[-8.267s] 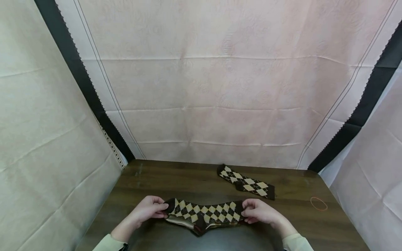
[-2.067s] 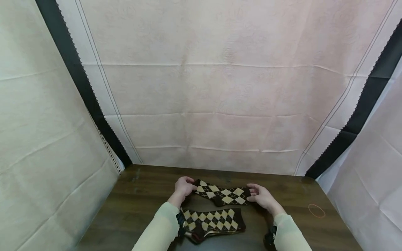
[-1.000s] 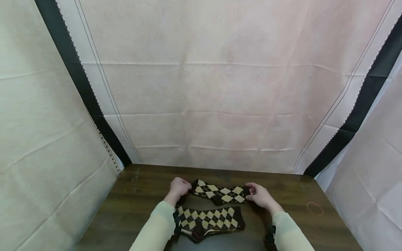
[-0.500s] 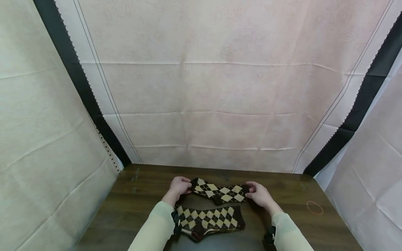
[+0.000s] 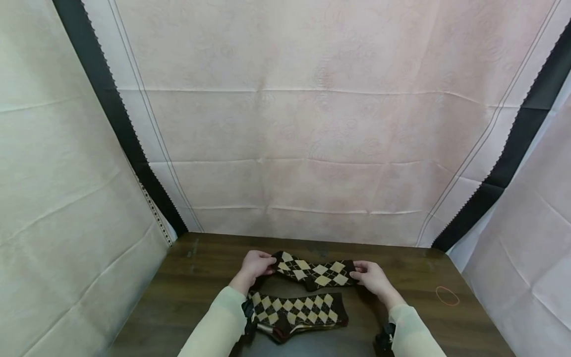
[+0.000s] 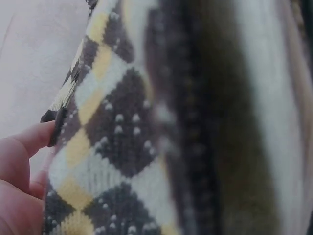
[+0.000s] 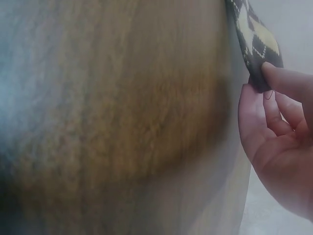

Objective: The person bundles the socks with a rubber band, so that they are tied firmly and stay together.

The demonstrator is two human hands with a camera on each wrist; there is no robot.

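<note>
An argyle sock (image 5: 312, 271), dark brown with cream and yellow diamonds, stretches between both hands at the far side of the table. My left hand (image 5: 256, 265) pinches its dark end on the left. At the opposite end my right hand (image 5: 372, 278) grips the dark cuff; the right wrist view shows the cuff (image 7: 259, 73) between thumb and fingers. A second argyle sock (image 5: 303, 311) lies nearer, its heel pointing toward me, with layers showing along its lower edge. My left wrist partly hides its left end. This nearer sock (image 6: 107, 137) fills much of the left wrist view.
A thin orange-red rubber band (image 5: 447, 296) lies on the right of the dark wooden table (image 5: 200, 297). Pale fabric walls (image 5: 312, 148) stand behind the table and along both sides.
Earlier both hands held the nearer sock; they have since moved to the farther one, which was slanted at the right. In the last half second, the right fingers have closed on its cuff.
</note>
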